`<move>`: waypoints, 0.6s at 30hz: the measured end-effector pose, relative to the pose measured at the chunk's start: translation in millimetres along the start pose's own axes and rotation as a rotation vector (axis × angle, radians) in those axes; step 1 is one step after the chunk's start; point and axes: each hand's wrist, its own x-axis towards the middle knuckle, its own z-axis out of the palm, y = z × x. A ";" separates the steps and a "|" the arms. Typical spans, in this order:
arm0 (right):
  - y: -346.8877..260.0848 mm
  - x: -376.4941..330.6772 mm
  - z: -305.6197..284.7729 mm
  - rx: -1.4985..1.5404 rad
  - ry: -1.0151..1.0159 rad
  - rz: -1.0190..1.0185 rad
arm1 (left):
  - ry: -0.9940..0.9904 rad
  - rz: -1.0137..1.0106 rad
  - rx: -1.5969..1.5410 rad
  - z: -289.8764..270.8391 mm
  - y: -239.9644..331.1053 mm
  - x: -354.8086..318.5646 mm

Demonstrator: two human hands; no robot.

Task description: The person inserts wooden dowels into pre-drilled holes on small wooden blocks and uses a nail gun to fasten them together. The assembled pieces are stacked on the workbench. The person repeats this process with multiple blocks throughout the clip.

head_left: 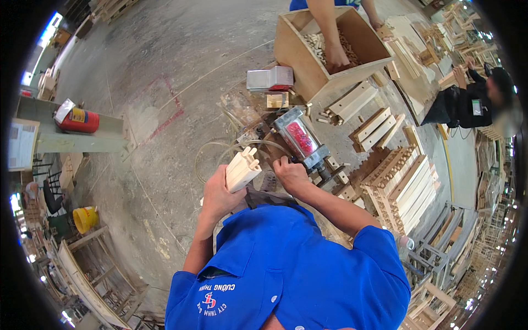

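Observation:
My left hand point(219, 190) is wrapped round a small bundle of pale wooden pieces point(242, 169), with round dowel ends sticking out at the top. My right hand point(291, 173) has its fingers curled down beside a pneumatic cylinder point(300, 136) with a clear, red-stained body and grey end blocks. Whatever those fingers grip is hidden. A clear hose point(236, 147) loops between my hands near the cylinder. Beyond it, a small wooden block point(277, 99) lies by a metal box-shaped cover point(269, 78).
A co-worker's hand point(336, 56) reaches into a plywood box point(308, 69) of dowels. Stacked wooden pieces point(404, 190) and loose rails point(377, 129) stand to my right. Another person point(473, 102) is at far right. A fire extinguisher point(80, 120) and yellow bucket point(85, 219) are at left.

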 end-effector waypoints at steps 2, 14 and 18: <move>-1.4 -1.6 -6.7 0.037 -0.016 0.012 | 0.003 -0.019 -0.010 -1.1 -1.8 -1.4; 29.2 -32.4 -159.3 1.043 0.307 -0.034 | 0.033 0.009 -0.073 -9.4 11.5 -9.7; 34.3 -34.6 -193.9 0.993 0.350 -0.227 | 0.001 0.049 -0.066 -4.8 24.3 -7.7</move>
